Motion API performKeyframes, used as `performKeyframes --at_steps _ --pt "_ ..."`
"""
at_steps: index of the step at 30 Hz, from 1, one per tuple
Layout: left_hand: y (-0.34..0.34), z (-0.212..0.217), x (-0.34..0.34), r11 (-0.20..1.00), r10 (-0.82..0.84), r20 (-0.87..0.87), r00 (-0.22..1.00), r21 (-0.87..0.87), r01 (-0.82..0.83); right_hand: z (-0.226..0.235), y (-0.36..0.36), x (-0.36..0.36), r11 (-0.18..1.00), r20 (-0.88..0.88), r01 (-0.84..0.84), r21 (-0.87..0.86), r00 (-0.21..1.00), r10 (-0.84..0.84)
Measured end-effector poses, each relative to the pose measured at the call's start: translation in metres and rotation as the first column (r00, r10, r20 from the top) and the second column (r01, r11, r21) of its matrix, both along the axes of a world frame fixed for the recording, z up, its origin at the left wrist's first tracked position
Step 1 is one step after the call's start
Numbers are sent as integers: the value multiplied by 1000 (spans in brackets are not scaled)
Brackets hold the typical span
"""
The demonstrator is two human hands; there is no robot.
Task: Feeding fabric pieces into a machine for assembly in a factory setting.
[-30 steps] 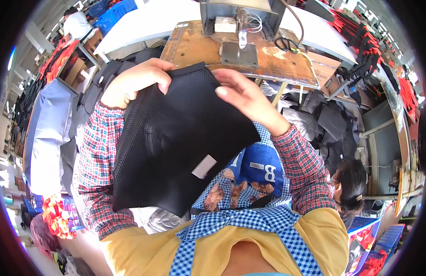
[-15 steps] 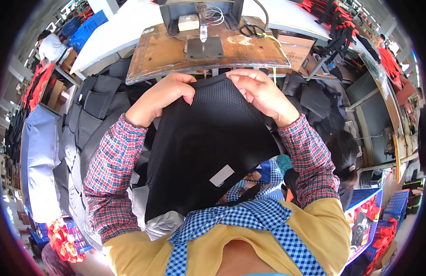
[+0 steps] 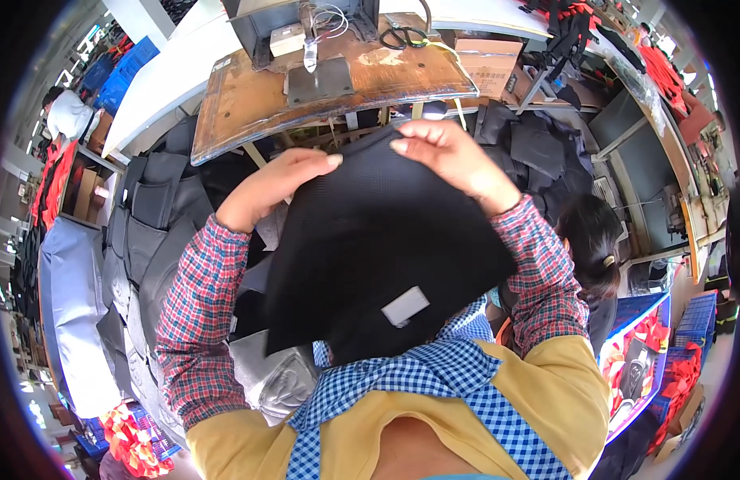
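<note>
Black mesh panel (image 3: 386, 240) hides lap; wooden worktable (image 3: 250, 104) beyond.

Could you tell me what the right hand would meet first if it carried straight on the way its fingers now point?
The right hand, gripping the black mesh fabric panel, points left toward the left hand; probably that, though depth is unclear.

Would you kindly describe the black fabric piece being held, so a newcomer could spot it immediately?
Start at the worn wooden sewing table. Just below it, the left hand and right hand grip the top edge of a black mesh panel. Unlike the surrounding dark padded pieces, it carries a small grey label.
</note>
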State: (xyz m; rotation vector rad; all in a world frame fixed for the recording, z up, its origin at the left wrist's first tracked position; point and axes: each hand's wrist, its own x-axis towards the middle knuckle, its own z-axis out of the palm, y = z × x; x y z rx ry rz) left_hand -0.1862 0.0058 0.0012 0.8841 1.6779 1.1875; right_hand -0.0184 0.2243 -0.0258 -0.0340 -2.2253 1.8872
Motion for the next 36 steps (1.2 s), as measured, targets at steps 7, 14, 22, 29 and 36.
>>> performKeyframes --at_steps 7,14,22,29,36 --pt "-20 -61 -10 966 -258 -333 907 -63 252 62 77 40 732 -150 244 636 970 -193" --pt "1 -38 44 901 -412 -401 818 -49 430 65 60 54 229 -375 414 881 906 -196" --pt "11 -36 55 910 -391 -324 861 4 415 2 -20 47 552 124 -176 815 984 130" --pt "-37 -104 40 940 -158 -567 809 164 299 23 -5 33 562 -140 102 820 990 23" --pt "-49 -46 11 978 -115 -556 823 81 192 25 9 13 314 -133 102 944 988 82"
